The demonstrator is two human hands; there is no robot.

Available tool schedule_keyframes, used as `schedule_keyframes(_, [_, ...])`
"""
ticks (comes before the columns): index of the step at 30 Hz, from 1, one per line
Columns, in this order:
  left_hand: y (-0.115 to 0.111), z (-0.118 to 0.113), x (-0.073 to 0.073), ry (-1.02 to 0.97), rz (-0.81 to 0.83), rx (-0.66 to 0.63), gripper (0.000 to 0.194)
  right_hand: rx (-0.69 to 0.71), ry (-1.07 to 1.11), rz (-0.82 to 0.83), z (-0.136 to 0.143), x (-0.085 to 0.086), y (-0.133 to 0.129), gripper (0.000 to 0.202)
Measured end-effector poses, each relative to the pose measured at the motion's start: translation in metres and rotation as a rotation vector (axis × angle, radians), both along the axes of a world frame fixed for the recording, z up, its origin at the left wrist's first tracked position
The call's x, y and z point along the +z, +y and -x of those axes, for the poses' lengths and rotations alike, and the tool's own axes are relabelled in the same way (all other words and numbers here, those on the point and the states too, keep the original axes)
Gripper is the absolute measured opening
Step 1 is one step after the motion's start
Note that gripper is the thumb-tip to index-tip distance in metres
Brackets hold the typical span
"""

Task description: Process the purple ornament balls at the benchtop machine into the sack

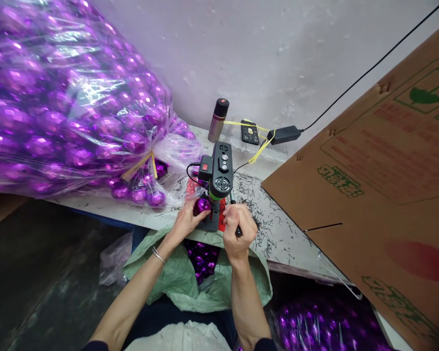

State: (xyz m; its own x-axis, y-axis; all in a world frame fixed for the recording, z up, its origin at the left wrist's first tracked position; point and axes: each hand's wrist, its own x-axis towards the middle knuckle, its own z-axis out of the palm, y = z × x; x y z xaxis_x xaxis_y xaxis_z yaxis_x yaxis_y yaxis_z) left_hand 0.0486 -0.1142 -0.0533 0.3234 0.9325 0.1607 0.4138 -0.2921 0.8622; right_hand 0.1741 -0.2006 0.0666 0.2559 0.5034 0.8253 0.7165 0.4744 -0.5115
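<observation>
Bench work, two bare hands at the near edge of the white surface [283, 246]. Left hand [185, 220], a silvery bangle [158, 255] at its wrist, grips a shiny purple faceted ball [202, 206] between thumb and fingers; the ball sits at the front of a small black bench machine [223, 168], just beside its green-ringed head, contact between the two not clear. Right hand [240, 225] is closed round the machine's black-ended lever [238, 232], fingers curled. Machine stands close to the near edge, its dark base plate [211, 223] over something red [222, 222]. Short black bits [258, 195] lie scattered to its right. Toward the far edge, by the wall: an upright bottle [218, 122] with dark cap, a flat dark device [249, 132], and a black power adapter [285, 134] with yellow ties and a cable. Left end of the surface carries a big clear bag [73, 107] of purple balls, neck bound with a yellow tie [153, 163]. Right end: a large cardboard box [373, 195], slanting in. Below the near edge, a green sack [164, 282] gapes open, more purple balls inside.
</observation>
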Motion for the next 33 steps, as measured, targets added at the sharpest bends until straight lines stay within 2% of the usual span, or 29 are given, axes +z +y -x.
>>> schedule_keyframes(4, [-0.002,-0.006,0.003,0.085,-0.143,-0.031,0.051,-0.009,-0.020,0.007,-0.001,0.000,-0.001,0.028])
schedule_keyframes(9, [-0.003,-0.011,0.003,0.147,-0.216,-0.071,0.055,-0.007,-0.018,0.019,-0.001,0.000,-0.002,0.027])
schedule_keyframes(13, [-0.001,-0.011,-0.007,0.123,-0.257,-0.103,0.055,-0.008,-0.053,0.019,-0.002,-0.002,-0.003,0.027])
schedule_keyframes(17, [0.001,-0.011,-0.022,0.098,-0.263,-0.062,0.058,-0.006,-0.063,0.021,-0.002,-0.005,-0.004,0.028])
schedule_keyframes(21, [0.000,-0.011,-0.028,0.091,-0.248,-0.042,0.062,-0.004,-0.070,0.008,-0.002,-0.010,-0.005,0.028])
schedule_keyframes(24, [-0.001,-0.010,-0.027,0.086,-0.238,-0.045,0.061,-0.011,-0.069,-0.006,-0.001,-0.020,-0.005,0.026])
schedule_keyframes(33, [-0.001,-0.010,-0.030,0.078,-0.258,-0.038,0.060,-0.033,-0.044,-0.072,0.001,-0.065,-0.001,0.027])
